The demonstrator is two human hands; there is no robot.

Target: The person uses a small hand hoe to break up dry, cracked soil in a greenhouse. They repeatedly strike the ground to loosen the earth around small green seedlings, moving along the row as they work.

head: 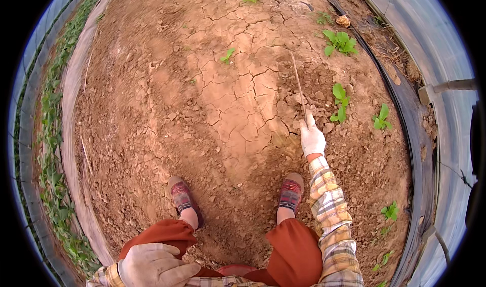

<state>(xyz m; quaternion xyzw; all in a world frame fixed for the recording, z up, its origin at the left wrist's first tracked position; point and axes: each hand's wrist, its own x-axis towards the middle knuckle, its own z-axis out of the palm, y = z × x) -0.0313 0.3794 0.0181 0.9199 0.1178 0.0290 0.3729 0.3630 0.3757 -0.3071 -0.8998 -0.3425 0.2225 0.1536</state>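
Observation:
My right hand point(313, 137), in a white glove, reaches forward and grips a thin wooden stick point(298, 76). The stick points away from me, its far end at or close to the cracked brown soil point(243, 93). Just right of that hand grows a small leafy green seedling point(341, 103), with a fuller leafy plant point(340, 43) farther off. My left hand point(155, 266), also gloved, rests near my left thigh with its fingers together and slightly bent; its palm side is hidden.
A black plastic hose or film edge point(398, 108) runs along the right, beside a clear plastic greenhouse wall point(425, 29). Green vines point(51, 165) line the left beyond a pale strip point(70, 108). Small seedlings point(381, 117) dot the soil. My shoes point(291, 190) stand on crumbly earth.

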